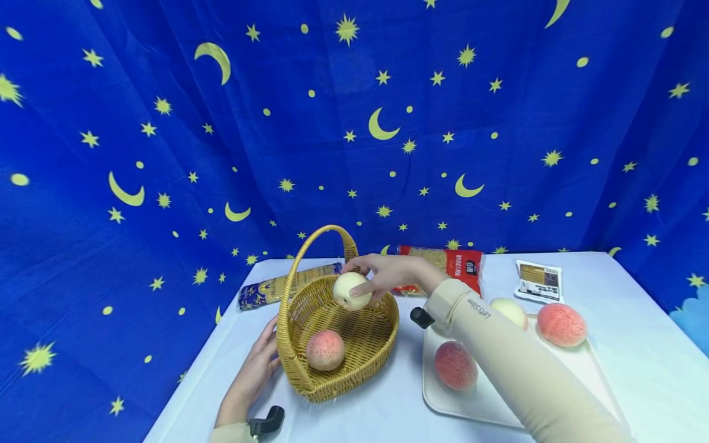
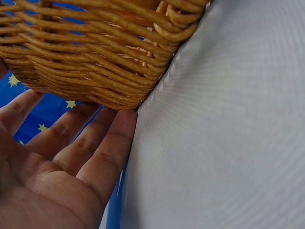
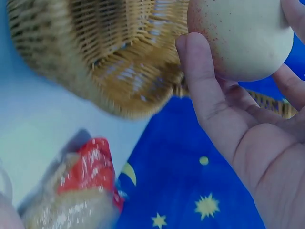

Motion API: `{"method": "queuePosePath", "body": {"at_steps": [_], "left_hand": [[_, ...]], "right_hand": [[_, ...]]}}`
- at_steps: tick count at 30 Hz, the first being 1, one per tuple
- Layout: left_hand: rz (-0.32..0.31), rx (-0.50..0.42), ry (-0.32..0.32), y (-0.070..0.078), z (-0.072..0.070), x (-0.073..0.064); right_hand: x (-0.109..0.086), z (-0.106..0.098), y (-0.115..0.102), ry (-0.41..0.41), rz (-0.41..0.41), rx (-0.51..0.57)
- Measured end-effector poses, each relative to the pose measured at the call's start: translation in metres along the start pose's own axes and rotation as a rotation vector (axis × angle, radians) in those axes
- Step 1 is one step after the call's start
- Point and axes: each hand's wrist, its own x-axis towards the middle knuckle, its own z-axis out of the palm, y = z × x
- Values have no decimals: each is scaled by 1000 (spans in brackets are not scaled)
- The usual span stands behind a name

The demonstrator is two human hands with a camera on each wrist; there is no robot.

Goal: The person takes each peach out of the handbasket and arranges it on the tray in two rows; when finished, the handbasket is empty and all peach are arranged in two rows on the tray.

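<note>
My right hand (image 1: 390,271) holds a pale cream peach (image 1: 350,291) above the wicker basket (image 1: 392,344), fingers and thumb curled round it. Up close in the right wrist view, the peach (image 3: 243,40) has a speckled red flush on one side. A pinkish peach (image 1: 325,351) lies inside the basket at the near left. My left hand (image 1: 252,372) is against the basket's left side. In the left wrist view its fairly straight fingertips touch the basket's lower weave (image 2: 95,71) near the white tabletop.
A white tray (image 1: 487,409) on the right carries a dark pink peach (image 1: 456,365), a coral one (image 1: 562,325) and a pale one (image 1: 509,312), partly behind my right forearm. Behind are a blue-and-gold package (image 1: 266,293), a red noodle bag (image 1: 464,271) and a small packet (image 1: 539,282).
</note>
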Motion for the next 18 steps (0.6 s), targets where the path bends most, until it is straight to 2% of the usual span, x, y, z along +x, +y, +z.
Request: {"method": "queuePosePath", "body": {"at_steps": [7, 18], "left_hand": [[-5, -3, -3, -1, 1, 0], [13, -5, -20, -2, -1, 1]], "right_hand": [[-37, -19, 11, 48, -23, -77], [-97, -35, 34, 134, -139, -131]]}}
